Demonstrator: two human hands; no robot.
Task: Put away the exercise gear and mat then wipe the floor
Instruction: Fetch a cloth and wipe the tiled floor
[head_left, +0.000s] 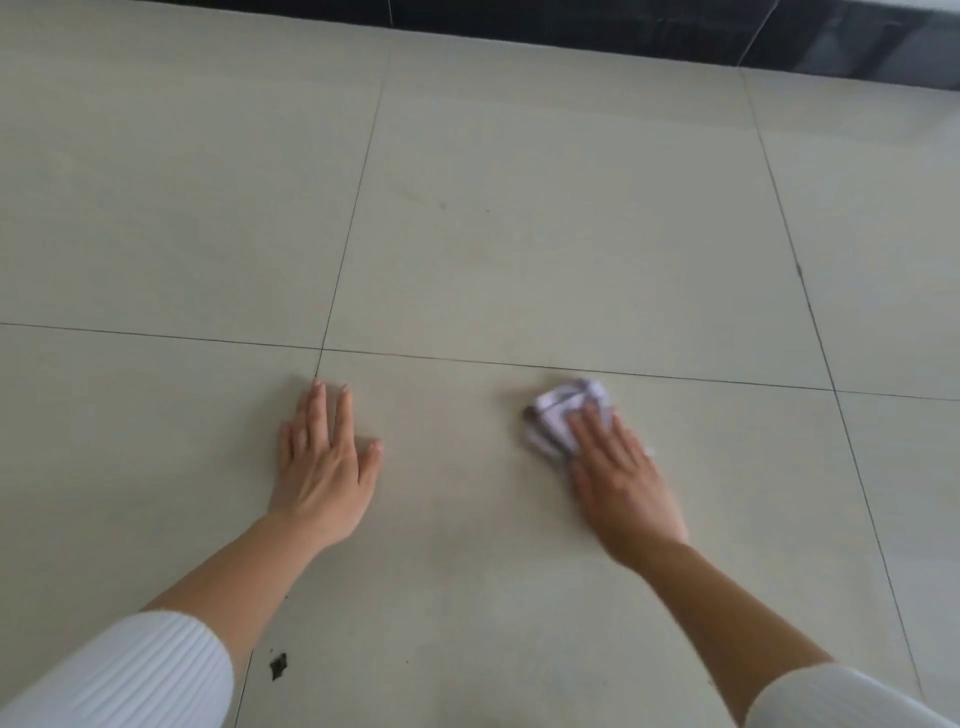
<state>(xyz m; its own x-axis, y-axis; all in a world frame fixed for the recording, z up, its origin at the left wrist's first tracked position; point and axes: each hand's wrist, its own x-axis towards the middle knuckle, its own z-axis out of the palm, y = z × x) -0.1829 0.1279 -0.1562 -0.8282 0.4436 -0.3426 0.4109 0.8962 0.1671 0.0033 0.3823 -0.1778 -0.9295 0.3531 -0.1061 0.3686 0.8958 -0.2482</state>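
Observation:
A small folded cloth (558, 413), white with faint purple stripes, lies on the pale tiled floor (519, 234). My right hand (618, 467) presses flat on the cloth's near part with straight fingers, and the image is blurred there. My left hand (324, 457) rests flat on the floor to the left, fingers spread and straight, holding nothing. No exercise gear or mat is in view.
A dark skirting or wall base (675, 36) runs along the far edge of the floor. A small dark speck of dirt (278, 666) lies on the tile near my left forearm. Thin grout lines cross the floor.

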